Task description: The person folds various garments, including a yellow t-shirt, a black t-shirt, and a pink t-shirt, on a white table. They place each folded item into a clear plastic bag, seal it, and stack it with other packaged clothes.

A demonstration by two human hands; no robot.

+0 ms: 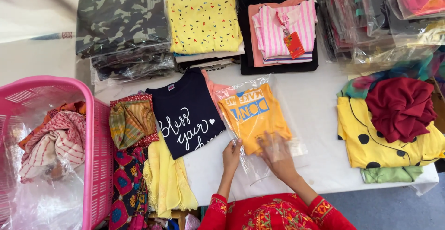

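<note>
A folded orange T-shirt (255,116) with a blue and white print lies on the white table (315,105), partly inside a clear plastic bag (259,84). My left hand (231,156) grips the bag's open edge at the shirt's near left corner. My right hand (276,155) is inside the bag's mouth, flat against the shirt's near end, seen through the plastic. A folded navy T-shirt (185,114) with white script lies just left of the bag.
A pink plastic basket (95,156) with cloth and plastic stands at the left. Patterned fabrics (132,123) and a yellow cloth (167,179) lie beside it. Stacks of folded and bagged clothes (204,21) line the far edge. A yellow dotted garment (371,142) and maroon cloth (401,105) lie at the right.
</note>
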